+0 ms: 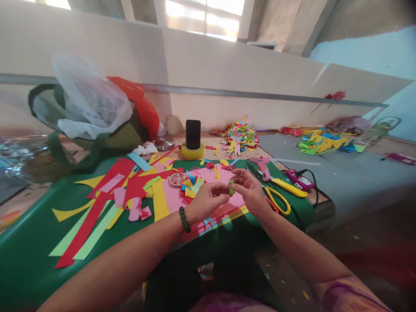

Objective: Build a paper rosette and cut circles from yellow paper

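Both my hands meet over a pink paper sheet (208,175) on a green table (29,255). My left hand (206,200), with a green bead bracelet at the wrist, and my right hand (248,190) pinch a small green paper piece (231,187) between their fingertips. Just left of the hands lies a small fan of coloured paper bits (191,186) and a round clear tape roll (177,179).
Red, yellow and green paper strips (104,203) cover the table's left. Yellow scissors (278,200), a yellow cutter (289,187) and a pink glue gun (264,166) lie right of my hands. A phone (193,134) stands behind, near a colourful paper pile (239,138) and plastic bags (87,99).
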Demonstrator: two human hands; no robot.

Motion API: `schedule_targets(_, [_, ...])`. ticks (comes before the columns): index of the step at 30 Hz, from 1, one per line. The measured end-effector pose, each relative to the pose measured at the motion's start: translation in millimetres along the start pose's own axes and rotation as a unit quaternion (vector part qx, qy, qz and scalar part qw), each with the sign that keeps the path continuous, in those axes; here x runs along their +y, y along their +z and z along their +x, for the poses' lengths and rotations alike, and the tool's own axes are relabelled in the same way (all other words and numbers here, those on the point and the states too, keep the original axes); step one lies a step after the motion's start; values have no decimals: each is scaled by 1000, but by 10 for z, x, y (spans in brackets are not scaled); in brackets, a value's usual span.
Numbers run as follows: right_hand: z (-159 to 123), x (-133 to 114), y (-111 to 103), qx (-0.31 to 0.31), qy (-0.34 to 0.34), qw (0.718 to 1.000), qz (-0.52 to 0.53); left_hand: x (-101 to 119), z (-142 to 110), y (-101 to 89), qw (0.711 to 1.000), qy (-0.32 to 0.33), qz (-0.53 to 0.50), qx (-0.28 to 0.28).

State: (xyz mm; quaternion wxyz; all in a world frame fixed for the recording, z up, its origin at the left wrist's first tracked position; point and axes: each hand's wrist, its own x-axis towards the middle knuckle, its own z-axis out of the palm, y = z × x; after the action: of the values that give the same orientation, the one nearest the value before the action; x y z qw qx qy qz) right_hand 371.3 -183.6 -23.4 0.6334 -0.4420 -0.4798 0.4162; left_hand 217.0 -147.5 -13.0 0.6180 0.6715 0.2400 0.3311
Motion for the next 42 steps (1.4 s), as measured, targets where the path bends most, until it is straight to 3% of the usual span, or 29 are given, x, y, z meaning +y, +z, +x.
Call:
schedule_targets(8, [-54, -24, 73, 3, -53, 997, -47, 7, 39, -43, 999, -35, -39, -10])
schedule_targets(16, [-83, 23, 75, 8, -25, 1000, -15, -7, 48, -60, 999, -11, 35, -7])
schedule_targets(20, [12, -109, -21, 84, -41, 996, 10, 211, 120, -393, 990, 18, 142, -2])
schedule_targets(23, [149, -347, -41, 106, -56, 992, 34, 323, 226, -774, 974, 54, 174, 139])
schedule_targets(26, [303, -518, 89, 62, -68, 995, 33, 306, 301, -980, 960, 32, 197, 198])
schedule_targets(30, [514, -392, 395, -49, -56, 997, -7, 298, 277, -894, 979, -40, 133, 148])
schedule_targets(33, [642, -133, 527, -76, -55, 994, -47, 356, 241, -798, 988, -70, 52, 128])
schedule_targets(37, [710, 104, 490, -75, -50, 990, -112, 379, 258, -838, 983, -81, 33, 160])
schedule_targets(42, [730, 132, 400, -93, -37, 985, -139, 341, 268, -920, 983, -63, 75, 156])
